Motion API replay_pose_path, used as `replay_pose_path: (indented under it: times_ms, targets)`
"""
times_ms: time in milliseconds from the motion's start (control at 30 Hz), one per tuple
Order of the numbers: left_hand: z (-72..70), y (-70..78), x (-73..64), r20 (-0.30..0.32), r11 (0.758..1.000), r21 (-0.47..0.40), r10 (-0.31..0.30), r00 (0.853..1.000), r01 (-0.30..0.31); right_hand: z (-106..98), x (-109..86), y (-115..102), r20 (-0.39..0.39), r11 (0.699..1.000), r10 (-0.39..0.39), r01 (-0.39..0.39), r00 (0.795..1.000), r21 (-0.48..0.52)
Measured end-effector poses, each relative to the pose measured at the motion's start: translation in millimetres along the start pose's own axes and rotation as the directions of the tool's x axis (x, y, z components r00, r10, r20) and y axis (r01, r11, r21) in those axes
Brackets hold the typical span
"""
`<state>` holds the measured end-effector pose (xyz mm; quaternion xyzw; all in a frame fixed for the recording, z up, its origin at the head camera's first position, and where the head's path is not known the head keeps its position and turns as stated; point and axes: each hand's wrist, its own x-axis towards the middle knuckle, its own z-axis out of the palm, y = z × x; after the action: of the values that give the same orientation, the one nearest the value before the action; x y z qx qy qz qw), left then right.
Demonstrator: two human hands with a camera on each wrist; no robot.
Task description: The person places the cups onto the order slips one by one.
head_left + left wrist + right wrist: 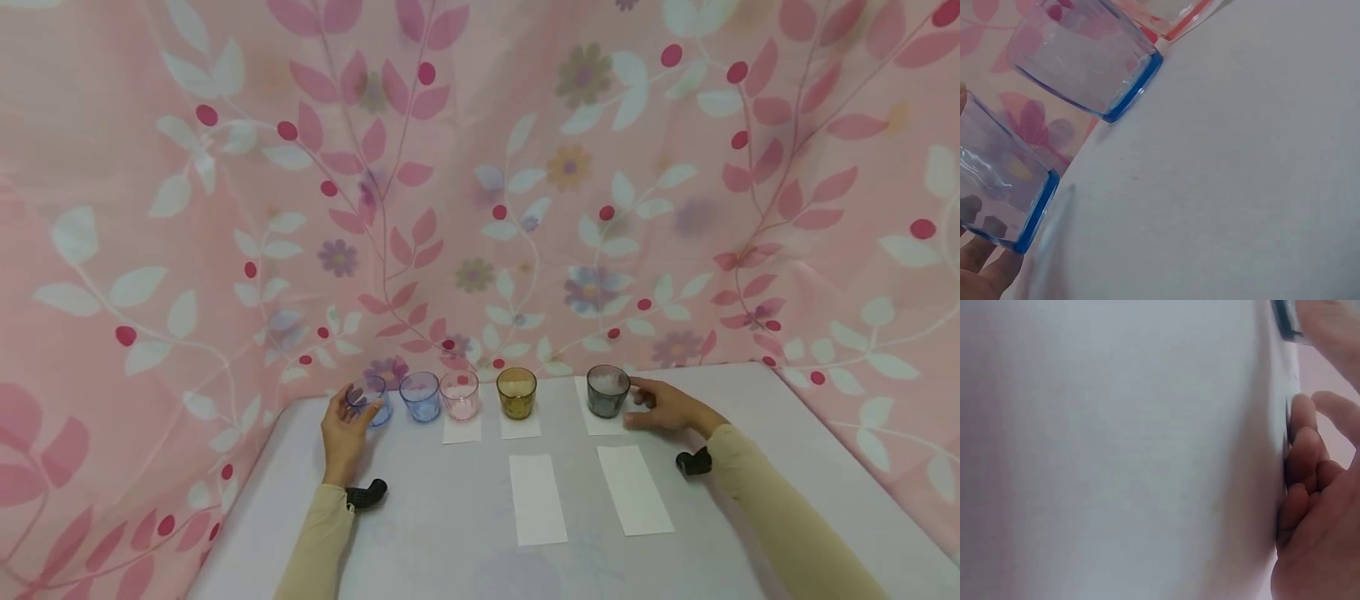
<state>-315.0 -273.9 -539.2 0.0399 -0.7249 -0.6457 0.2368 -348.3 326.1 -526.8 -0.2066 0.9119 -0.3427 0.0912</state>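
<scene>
At the left end of the row, my left hand point(347, 431) holds a clear blue glass point(381, 412), thumb on the near side and fingers round the far side. In the left wrist view this blue glass point(1004, 181) shows a thick blue base, with fingertips behind it. A second blue glass point(422, 398) stands just to its right. At the right end, my right hand point(671, 408) is beside a dark grey glass point(607, 393), thumb and forefinger apart near its side. The right wrist view shows only the grey glass's base edge point(1285, 322) by the thumb; the other fingers are loosely bent.
Between the hands stand a pink glass point(460, 397) and an amber glass point(517, 394). White paper slips lie under or before the pink, amber and grey glasses. Nearer lie two more slips, a left one point(538, 500) and a right one point(636, 492). A flowered pink curtain point(480, 208) hangs behind.
</scene>
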Motion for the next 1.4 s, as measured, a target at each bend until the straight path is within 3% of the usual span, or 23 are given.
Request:
replay_pose_path:
  times_ms: [200,400,533,633,800,933,1100,1267,1400]
  targets:
    - [-12.3,15.7,-0.7,0.023,0.999,-0.042,-0.015,1.000,0.016,0,-6.7,1,-0.045,0.999,-0.014,0.015,0.999,0.040]
    - [-29.6,29.2,-1.6,0.144,0.992,-0.126,0.003,0.990,0.015,-1,-20.8,-5,-0.090,0.999,-0.020,0.023,0.996,0.025]
    - [-39.9,37.5,-1.0,0.249,0.982,-0.188,0.057,0.967,-0.009,0,-32.1,-14,-0.099,0.999,-0.008,0.004,0.995,-0.042]
    - [-45.2,45.1,-1.5,0.344,0.974,-0.227,0.107,0.933,-0.028,3,-42.8,-23,-0.089,0.994,0.006,-0.015,0.996,-0.110]
    - [-46.3,61.4,-4.7,0.489,0.951,-0.304,0.211,0.846,-0.061,10,-64.5,-32,-0.081,0.981,-0.027,0.011,0.996,-0.192]
    - [-39.8,76.5,-8.7,0.547,0.934,-0.349,0.265,0.794,-0.072,17,-77.3,-39,-0.062,0.976,-0.035,0.021,0.997,-0.217]
    - [-22.3,93.0,-17.9,0.612,0.920,-0.379,0.330,0.718,-0.100,32,-86.6,-57,-0.021,0.960,-0.062,0.053,0.998,-0.274]
    - [1.1,102.4,-34.0,0.676,0.934,-0.353,0.295,0.676,-0.055,52,-87.2,-79,-0.003,0.928,-0.129,0.120,0.992,-0.352]
    - [19.7,103.6,-46.2,0.716,0.931,-0.365,0.281,0.639,0.000,68,-82.6,-95,0.006,0.897,-0.166,0.153,0.986,-0.415]
